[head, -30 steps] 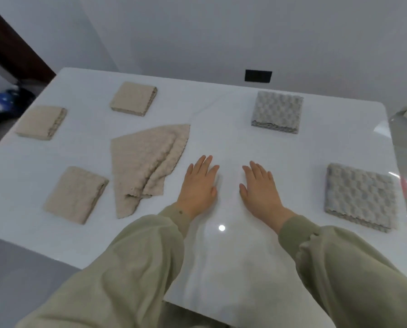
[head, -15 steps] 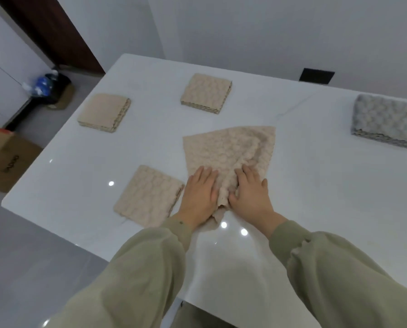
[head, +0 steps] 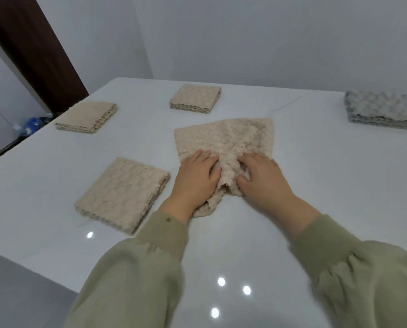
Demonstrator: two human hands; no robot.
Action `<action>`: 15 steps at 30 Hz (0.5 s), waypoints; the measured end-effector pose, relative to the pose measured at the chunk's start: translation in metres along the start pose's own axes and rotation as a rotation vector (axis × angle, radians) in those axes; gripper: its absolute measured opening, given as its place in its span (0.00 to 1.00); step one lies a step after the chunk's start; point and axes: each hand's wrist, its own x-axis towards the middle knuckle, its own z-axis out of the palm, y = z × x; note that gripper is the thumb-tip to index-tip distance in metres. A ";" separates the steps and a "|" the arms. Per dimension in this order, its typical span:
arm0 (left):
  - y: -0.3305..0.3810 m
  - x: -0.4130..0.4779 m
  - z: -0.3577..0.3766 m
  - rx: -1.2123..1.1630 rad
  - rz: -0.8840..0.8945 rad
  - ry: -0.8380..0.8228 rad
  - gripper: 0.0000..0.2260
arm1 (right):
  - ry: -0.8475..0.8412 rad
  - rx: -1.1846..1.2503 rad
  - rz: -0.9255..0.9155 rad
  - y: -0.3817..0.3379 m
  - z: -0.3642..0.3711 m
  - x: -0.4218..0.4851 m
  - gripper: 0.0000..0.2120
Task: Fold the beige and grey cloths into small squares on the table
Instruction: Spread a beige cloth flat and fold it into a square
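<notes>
A rumpled beige cloth [head: 223, 138], nubbly and fan-shaped, lies mid-desk [head: 316, 185] on the glossy white top. The left hand [head: 194, 179] presses flat on its near end, and beside it the right hand [head: 262, 179] curls into the bunched pile. Around it are thick folded pieces: near beige square [head: 122, 195] at 8 o'clock, left beige square [head: 86, 117] at 10, far beige square [head: 195, 99] at 12, grey square [head: 382, 112] at 2.

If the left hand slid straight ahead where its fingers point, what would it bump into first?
More of the loose beige cloth, which the left hand rests on. Past it the line looks like bare table; the far folded beige square seems just left of it, though depth is unclear.
</notes>
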 end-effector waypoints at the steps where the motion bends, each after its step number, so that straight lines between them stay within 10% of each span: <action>1: 0.000 -0.002 -0.002 -0.031 0.017 0.007 0.19 | 0.002 0.005 -0.002 0.002 -0.003 -0.001 0.20; 15: 0.014 -0.055 -0.005 -0.027 0.175 -0.039 0.21 | 0.185 -0.288 0.246 0.020 -0.039 -0.052 0.16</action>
